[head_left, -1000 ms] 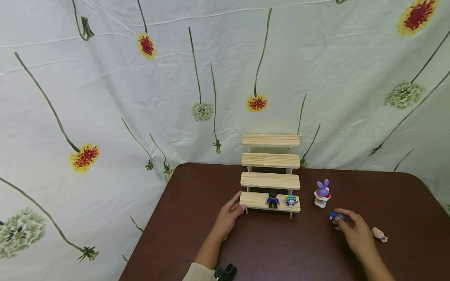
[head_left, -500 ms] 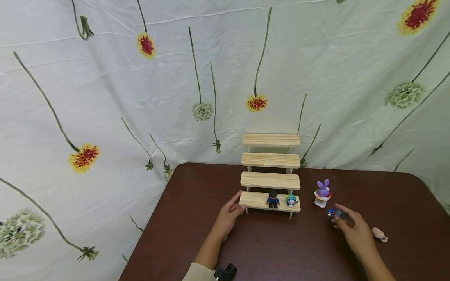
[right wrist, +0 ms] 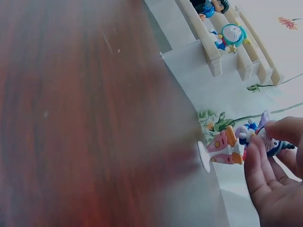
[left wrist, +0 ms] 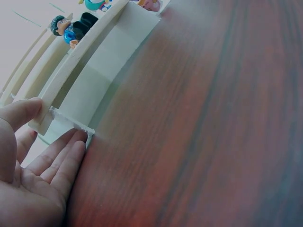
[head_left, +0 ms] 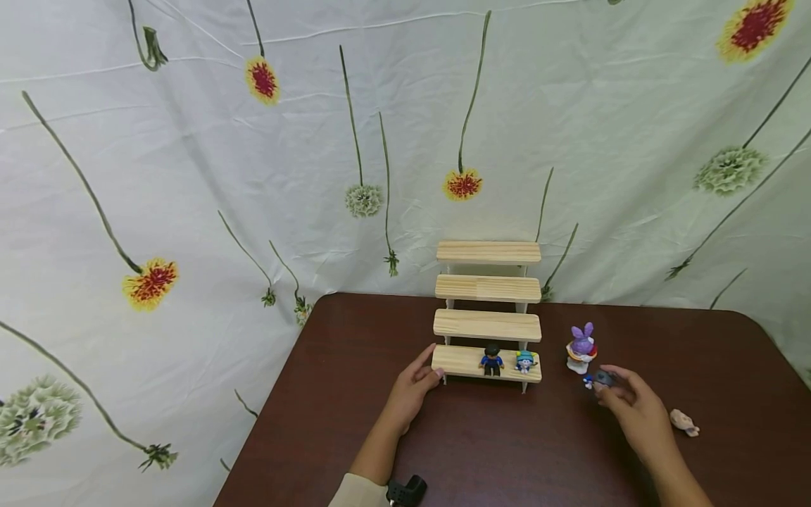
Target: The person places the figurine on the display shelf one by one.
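Pinching a small blue figurine [right wrist: 269, 144] (tipped sideways), the right hand [head_left: 636, 408] holds it near a purple-eared figure [head_left: 580, 346] on the tabletop [head_left: 507, 443]; the left hand [head_left: 408, 398] grips the lowest step [head_left: 461, 361] of a wooden stand [head_left: 486, 324].

Wide lane btwn L grip [head_left: 408, 401] & R grip [head_left: 638, 417].
Runs over dark-brown wooden surface [head_left: 513, 451], in front of pale-wood four-tier stand [head_left: 486, 324]; upper 3 tiers free. Bottom tier: L grip blocks L end, black-haired, blue-topped toy figure [head_left: 491, 361] & teal-hatted toy figure [head_left: 524, 362] block middle & R. Small blue-and-grey toy figure [head_left: 605, 379] in R grip leaves little rm to purple-eared, white-based toy figure [head_left: 581, 348]; small cream toy [head_left: 684, 422] obstructs outer side.
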Available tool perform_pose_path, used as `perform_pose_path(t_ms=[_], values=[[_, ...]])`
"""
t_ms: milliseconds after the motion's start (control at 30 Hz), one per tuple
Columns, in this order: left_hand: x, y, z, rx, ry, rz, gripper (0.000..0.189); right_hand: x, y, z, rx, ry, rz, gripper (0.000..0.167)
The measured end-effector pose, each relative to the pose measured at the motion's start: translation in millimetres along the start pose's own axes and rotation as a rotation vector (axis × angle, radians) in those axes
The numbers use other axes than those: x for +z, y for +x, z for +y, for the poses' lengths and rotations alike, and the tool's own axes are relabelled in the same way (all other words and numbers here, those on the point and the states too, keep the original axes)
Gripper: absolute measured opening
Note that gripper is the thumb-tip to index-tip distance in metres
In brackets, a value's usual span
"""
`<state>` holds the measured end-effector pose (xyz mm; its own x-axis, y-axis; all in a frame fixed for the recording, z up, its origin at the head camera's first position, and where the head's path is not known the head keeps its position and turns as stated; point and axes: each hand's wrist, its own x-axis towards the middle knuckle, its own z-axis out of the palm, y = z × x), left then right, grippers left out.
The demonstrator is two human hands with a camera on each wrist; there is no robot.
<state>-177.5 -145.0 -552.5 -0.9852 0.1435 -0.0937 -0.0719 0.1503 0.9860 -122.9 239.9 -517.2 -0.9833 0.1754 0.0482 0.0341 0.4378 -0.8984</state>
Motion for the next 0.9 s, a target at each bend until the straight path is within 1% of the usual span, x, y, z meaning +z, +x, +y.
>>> perform_pose_path(t_ms=[100, 233, 467, 700, 900], values=[[-0.3, -0.1, -0.4, -0.006, -0.002, 0.006, 0.064, 1, 1.4, -3, 0.026, -0.051, 0.009, 0.051], [-0.4, -0.5, -0.7, -0.015, -0.007, 0.008, 0.064, 2, 3.5, -7, 0.040, -0.085, 0.012, 0.052], [-0.9, 0.1, -1.1, -0.011, -0.010, 0.011, 0.064, 3, 6.7, -11, -0.003, -0.108, 0.018, 0.049], [-1.3, 0.6, -2.4, -0.016, 0.001, 0.006, 0.065, 3, 8.1, -16, -0.014, -0.116, 0.026, 0.050], [-1.1, 0.9, -2.3, -0.022, 0.002, -0.001, 0.067, 3, 10.0, -20, -0.044, -0.127, 0.018, 0.049]])
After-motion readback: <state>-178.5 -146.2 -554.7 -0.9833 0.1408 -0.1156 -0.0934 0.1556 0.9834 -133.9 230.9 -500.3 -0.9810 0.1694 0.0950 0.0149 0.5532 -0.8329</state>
